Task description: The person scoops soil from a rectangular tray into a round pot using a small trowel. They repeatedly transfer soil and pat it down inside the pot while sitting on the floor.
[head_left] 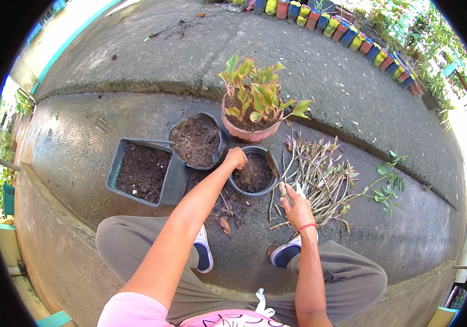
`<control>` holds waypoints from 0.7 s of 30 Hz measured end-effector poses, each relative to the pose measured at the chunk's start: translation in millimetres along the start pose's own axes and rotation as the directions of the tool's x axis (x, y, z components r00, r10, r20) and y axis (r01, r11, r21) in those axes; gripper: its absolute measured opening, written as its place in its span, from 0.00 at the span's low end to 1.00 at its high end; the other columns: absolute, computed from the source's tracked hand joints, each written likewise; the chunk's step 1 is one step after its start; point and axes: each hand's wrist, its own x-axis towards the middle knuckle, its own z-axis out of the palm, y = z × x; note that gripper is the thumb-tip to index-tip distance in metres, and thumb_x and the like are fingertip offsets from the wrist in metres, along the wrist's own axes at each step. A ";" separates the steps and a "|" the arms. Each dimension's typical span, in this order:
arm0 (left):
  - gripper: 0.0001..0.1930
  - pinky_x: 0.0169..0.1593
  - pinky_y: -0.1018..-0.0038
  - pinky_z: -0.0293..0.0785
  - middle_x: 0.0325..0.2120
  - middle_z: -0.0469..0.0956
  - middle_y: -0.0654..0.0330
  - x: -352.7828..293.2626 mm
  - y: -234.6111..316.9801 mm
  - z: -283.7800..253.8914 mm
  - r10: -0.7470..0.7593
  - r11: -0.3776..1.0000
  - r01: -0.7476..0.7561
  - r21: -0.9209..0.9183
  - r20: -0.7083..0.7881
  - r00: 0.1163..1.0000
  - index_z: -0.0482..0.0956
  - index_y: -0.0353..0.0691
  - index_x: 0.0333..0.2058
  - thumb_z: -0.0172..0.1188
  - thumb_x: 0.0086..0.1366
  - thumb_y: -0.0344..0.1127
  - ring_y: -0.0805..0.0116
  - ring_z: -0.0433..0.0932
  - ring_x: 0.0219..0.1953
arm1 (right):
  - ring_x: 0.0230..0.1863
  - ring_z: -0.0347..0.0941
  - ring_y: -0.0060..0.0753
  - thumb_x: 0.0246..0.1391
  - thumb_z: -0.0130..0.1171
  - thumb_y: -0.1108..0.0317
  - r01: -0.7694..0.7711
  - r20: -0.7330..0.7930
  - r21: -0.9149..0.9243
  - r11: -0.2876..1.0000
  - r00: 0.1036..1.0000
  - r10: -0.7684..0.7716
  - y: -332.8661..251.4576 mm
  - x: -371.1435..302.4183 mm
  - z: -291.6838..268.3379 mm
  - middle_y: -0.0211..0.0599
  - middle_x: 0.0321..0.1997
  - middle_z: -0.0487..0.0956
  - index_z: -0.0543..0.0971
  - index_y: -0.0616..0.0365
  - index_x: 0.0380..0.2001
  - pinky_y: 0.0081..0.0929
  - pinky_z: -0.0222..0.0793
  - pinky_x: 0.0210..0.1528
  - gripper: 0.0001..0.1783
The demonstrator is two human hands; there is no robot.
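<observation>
A round black pot (pixel 266 192) with dark soil (pixel 257 177) inside stands before me. My left hand (pixel 237 158) is closed at its left rim, with the fingertips partly hidden. My right hand (pixel 297 210), a red band at its wrist, is closed round the pale handle of a trowel (pixel 273 164). The trowel's dark blade sits against the pot's right rim, its tip pointing away from me. Just beyond, a pink pot (pixel 249 134) bears a leafy green plant with pinkish edges (pixel 263 92). Cut stems (pixel 323 177) lie heaped beside my right hand.
To the left are a larger round pot of rooty soil (pixel 196 143) and a rectangular dark planter (pixel 112 182) of soil. Debris (pixel 228 210) lies near my left shoe (pixel 204 253). A concrete step edge (pixel 348 136) runs behind the pots; painted bricks (pixel 348 35) line the back right.
</observation>
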 end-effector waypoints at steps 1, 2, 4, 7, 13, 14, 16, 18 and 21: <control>0.10 0.42 0.67 0.75 0.32 0.78 0.48 -2.0 2.2 5.6 0.003 0.984 0.021 0.179 -0.135 0.991 0.79 0.34 0.33 0.60 0.50 0.30 0.57 0.79 0.36 | 0.45 0.70 0.55 0.48 0.54 0.67 0.009 -0.002 0.000 1.000 1.000 -0.009 1.1 -0.1 0.2 0.58 0.41 0.73 0.68 0.57 0.52 0.37 0.66 0.47 0.25; 0.12 0.42 0.68 0.75 0.31 0.78 0.47 -5.4 4.1 11.6 0.024 0.941 0.059 0.334 -0.238 0.971 0.79 0.32 0.31 0.62 0.48 0.32 0.55 0.78 0.36 | 0.45 0.70 0.55 0.48 0.54 0.67 0.021 -0.013 0.001 1.000 1.000 -0.021 2.4 -0.1 0.5 0.58 0.42 0.73 0.68 0.58 0.52 0.37 0.65 0.47 0.25; 0.19 0.43 0.67 0.74 0.34 0.76 0.43 -17.4 4.9 22.4 -0.017 0.978 0.074 0.197 -0.280 0.960 0.77 0.30 0.31 0.68 0.43 0.39 0.52 0.76 0.40 | 0.45 0.70 0.55 0.48 0.54 0.67 0.044 -0.036 -0.006 0.999 0.998 -0.044 4.9 0.5 2.0 0.58 0.42 0.73 0.68 0.58 0.51 0.37 0.65 0.47 0.25; 0.23 0.46 0.65 0.73 0.40 0.74 0.43 -40.1 8.2 43.6 -0.035 0.982 0.069 0.176 -0.189 0.981 0.75 0.32 0.38 0.68 0.44 0.38 0.53 0.75 0.44 | 0.45 0.69 0.55 0.48 0.54 0.67 0.042 -0.043 0.016 0.999 0.998 -0.041 7.4 1.4 4.9 0.58 0.42 0.73 0.68 0.58 0.51 0.37 0.65 0.47 0.25; 0.19 0.45 0.63 0.73 0.39 0.74 0.43 -47.4 4.9 77.0 -0.050 0.997 0.064 0.039 -0.293 0.955 0.74 0.35 0.40 0.63 0.50 0.37 0.52 0.75 0.42 | 0.44 0.70 0.55 0.49 0.54 0.66 0.016 -0.013 0.006 1.000 1.000 -0.016 5.6 0.8 5.3 0.58 0.39 0.74 0.68 0.58 0.51 0.38 0.66 0.45 0.24; 0.17 0.45 0.63 0.72 0.38 0.74 0.43 -40.6 0.6 70.2 -0.020 1.000 0.024 0.014 -0.280 0.960 0.74 0.35 0.39 0.61 0.51 0.36 0.52 0.75 0.42 | 0.44 0.70 0.55 0.49 0.54 0.66 -0.008 -0.007 0.003 1.000 1.000 0.008 5.2 0.4 3.7 0.57 0.41 0.74 0.68 0.57 0.51 0.37 0.65 0.46 0.24; 0.14 0.47 0.65 0.70 0.36 0.76 0.47 -33.1 -10.2 56.9 0.116 0.993 -0.115 0.021 -0.344 0.932 0.79 0.36 0.35 0.60 0.51 0.37 0.52 0.75 0.41 | 0.46 0.71 0.53 0.49 0.55 0.64 -0.059 -0.001 -0.009 0.998 0.998 0.059 4.9 0.2 -0.2 0.55 0.43 0.74 0.68 0.57 0.52 0.35 0.65 0.47 0.25; 0.15 0.49 0.67 0.68 0.39 0.75 0.46 -23.1 -12.8 41.5 0.126 0.992 -0.115 0.056 -0.262 0.957 0.79 0.37 0.37 0.59 0.52 0.40 0.53 0.74 0.43 | 0.46 0.71 0.53 0.49 0.55 0.64 -0.087 0.013 0.009 0.996 0.996 0.087 4.5 1.0 -2.8 0.55 0.43 0.74 0.68 0.57 0.52 0.35 0.65 0.48 0.25; 0.15 0.49 0.63 0.65 0.37 0.75 0.47 -21.1 -6.1 43.6 0.247 0.951 -0.184 0.248 -0.251 0.936 0.79 0.37 0.37 0.58 0.53 0.40 0.52 0.71 0.43 | 0.46 0.70 0.53 0.49 0.54 0.63 -0.061 -0.002 0.000 0.998 0.998 0.061 4.5 3.4 -3.9 0.55 0.44 0.74 0.68 0.57 0.52 0.35 0.65 0.48 0.25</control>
